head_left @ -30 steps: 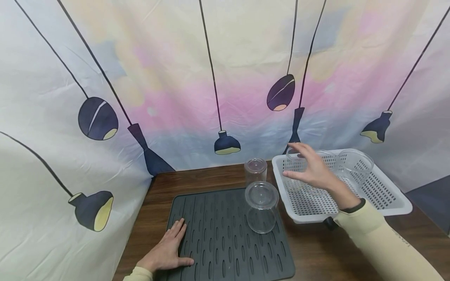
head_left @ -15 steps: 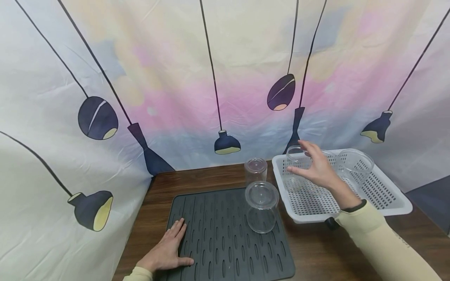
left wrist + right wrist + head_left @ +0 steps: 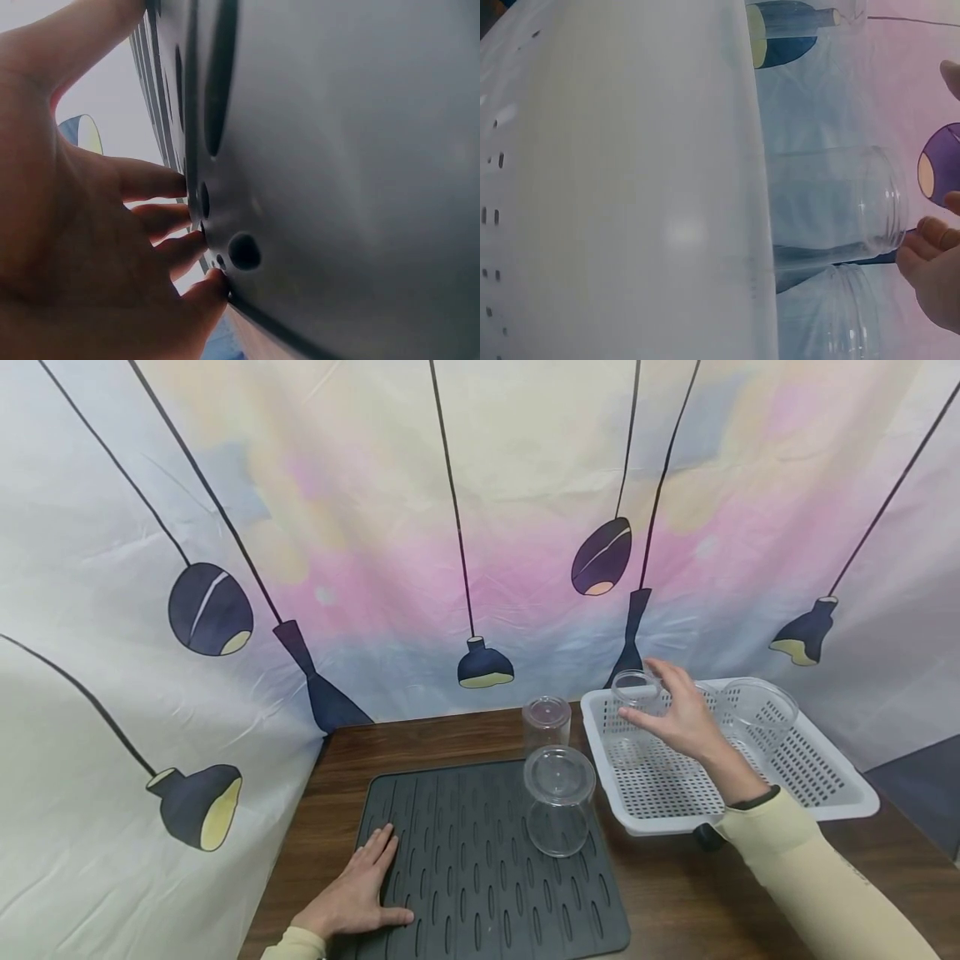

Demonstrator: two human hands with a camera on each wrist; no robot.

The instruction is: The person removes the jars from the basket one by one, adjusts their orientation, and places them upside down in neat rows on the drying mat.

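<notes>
My left hand (image 3: 352,893) lies with fingers spread along the left edge of the dark grey ribbed mat (image 3: 450,860); the left wrist view shows its fingertips at the rim of the mat (image 3: 337,180). Over the white perforated basket (image 3: 832,777), my right hand (image 3: 686,718) reaches to a clear jar (image 3: 633,697) at the left rear. Its thumb and fingers are parted just right of that jar's rim. The right wrist view has the jar (image 3: 832,199) with its threaded mouth up and the fingertips (image 3: 919,255) beside the mouth.
A clear jar (image 3: 558,781) stands on the mat's right side, and a smaller one (image 3: 546,718) behind it at the mat's far corner. More clear jars stand in the basket, including a wide one (image 3: 761,710) at right. A patterned cloth (image 3: 390,610) hangs behind the brown table (image 3: 442,743).
My right hand has drawn slightly to the right, off the jar's mouth, leaving more of the rim visible. The left hand stays on the mat.
</notes>
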